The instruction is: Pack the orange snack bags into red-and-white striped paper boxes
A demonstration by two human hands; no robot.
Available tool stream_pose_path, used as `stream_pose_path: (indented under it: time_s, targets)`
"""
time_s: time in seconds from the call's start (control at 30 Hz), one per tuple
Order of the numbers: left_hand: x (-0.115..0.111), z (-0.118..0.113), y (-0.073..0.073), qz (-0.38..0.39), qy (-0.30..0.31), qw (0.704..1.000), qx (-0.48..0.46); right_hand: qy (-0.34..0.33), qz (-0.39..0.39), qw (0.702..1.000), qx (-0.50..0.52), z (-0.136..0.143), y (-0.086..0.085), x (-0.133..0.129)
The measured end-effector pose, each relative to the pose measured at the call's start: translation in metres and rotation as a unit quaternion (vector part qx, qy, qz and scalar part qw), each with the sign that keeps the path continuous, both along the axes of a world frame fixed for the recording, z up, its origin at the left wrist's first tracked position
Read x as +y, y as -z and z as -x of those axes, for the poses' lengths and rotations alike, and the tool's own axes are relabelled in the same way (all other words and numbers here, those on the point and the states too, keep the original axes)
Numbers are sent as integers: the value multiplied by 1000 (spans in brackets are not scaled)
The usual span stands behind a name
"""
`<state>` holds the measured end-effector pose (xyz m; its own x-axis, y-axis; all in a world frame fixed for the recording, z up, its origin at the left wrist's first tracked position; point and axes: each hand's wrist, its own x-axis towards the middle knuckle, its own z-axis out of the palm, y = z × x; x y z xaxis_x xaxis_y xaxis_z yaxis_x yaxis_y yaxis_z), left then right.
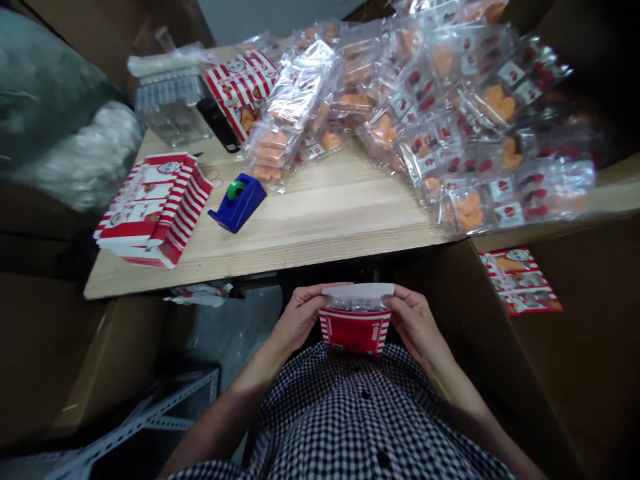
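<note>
A red-and-white striped paper box [356, 331] is held upright in front of my body, its white top flap [358, 291] raised. Something clear and shiny, like plastic film, shows in its opening; what lies deeper is hidden. My left hand [301, 316] pinches the flap's left edge between thumb and fingers. At the other edge my right hand [413, 321] grips the flap and box corner in the same way. Both hands are just below the table's front edge.
On the wooden table [320, 220] are a stack of flat striped boxes [150, 207], a blue tape dispenser [240, 202], a black object [219, 125] and many clear packets [470, 210] with orange pieces. A carton [575, 353] stands right, a striped card [521, 280] over it.
</note>
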<state>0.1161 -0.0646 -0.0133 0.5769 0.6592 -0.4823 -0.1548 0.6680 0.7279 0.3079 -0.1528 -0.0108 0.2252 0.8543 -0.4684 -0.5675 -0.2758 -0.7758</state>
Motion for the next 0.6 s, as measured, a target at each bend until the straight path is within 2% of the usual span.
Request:
stream_pose_path:
  time_s: [0.1, 0.23, 0.3, 0.43, 0.5, 0.6]
  targets:
    - [11, 3, -5, 0, -16, 1000, -8, 8, -13, 1000, 4, 2, -7, 21]
    - [28, 7, -23, -15, -80, 997, 4, -34, -38, 998, 39, 1, -23, 50]
    - [30, 11, -26, -4, -100, 995, 9, -58, -36, 996, 60, 0, -25, 58]
    - [21, 16, -8, 53, -104, 993, 7, -83, 11, 992, 90, 3, -12, 53]
    - [14, 17, 4, 42, -108, 993, -14, -75, 19, 994, 77, 6, -4, 47]
    - [9, 18, 19, 0, -109, 993, -54, -65, -21, 997, 37, 8, 6, 40]
